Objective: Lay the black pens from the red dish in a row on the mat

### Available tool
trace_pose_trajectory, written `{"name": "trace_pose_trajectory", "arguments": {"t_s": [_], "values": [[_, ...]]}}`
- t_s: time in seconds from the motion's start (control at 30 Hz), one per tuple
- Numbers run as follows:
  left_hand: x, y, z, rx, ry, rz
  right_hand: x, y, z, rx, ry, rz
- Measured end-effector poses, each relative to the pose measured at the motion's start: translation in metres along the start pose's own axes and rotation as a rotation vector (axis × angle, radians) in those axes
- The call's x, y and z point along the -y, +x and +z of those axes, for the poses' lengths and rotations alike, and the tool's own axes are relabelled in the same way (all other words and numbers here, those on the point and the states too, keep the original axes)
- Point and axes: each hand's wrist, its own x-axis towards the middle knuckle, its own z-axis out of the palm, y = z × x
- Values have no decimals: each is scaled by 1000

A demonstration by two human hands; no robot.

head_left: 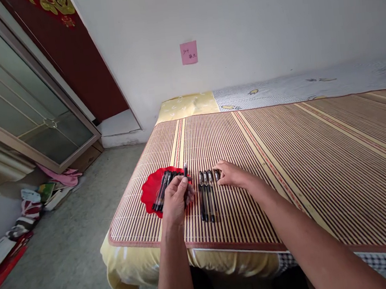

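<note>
Pens (pixel 207 197) lie three abreast between our left grip (pixel 176 196) — holding a black pen (pixel 185 170) by the red dish (pixel 146 196) — and our right grip (pixel 229 174), pinching a dark cap (pixel 217 175).

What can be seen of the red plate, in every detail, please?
The red plate is shallow, with a wavy, scalloped rim and a slightly shiny surface that looks like plastic. It rests on the striped mat, near the left edge. Several pens, black and clear, lie slanted inside it, side by side. The left hand is in front of its right part and hides some of it; whether the hand touches the plate, I cannot tell.
</note>
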Motion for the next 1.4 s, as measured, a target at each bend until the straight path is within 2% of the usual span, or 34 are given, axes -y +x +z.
{"name": "trace_pose_trajectory", "arguments": {"t_s": [0.37, 0.53, 0.73, 0.9, 1.2, 1.4], "values": [[3, 0, -2, 22, 5, 7, -2, 0, 3, -52, -64, -63], [3, 1, -2, 15, 2, 8, -6, -1, 3, -123, -68, -67], [3, 1, -1, 7, 16, 8, 6, 5, -1, -23, -145, -197], [2, 1, -2, 4, 23, 7, 14, 6, -3, 39, -142, -181], [3, 2, -4, 2, 32, 16, 8, 8, 5, -50, -147, -88], [3, 2, -3, 1, 31, 8, 14, 16, 7, -45, -247, -34]]}}
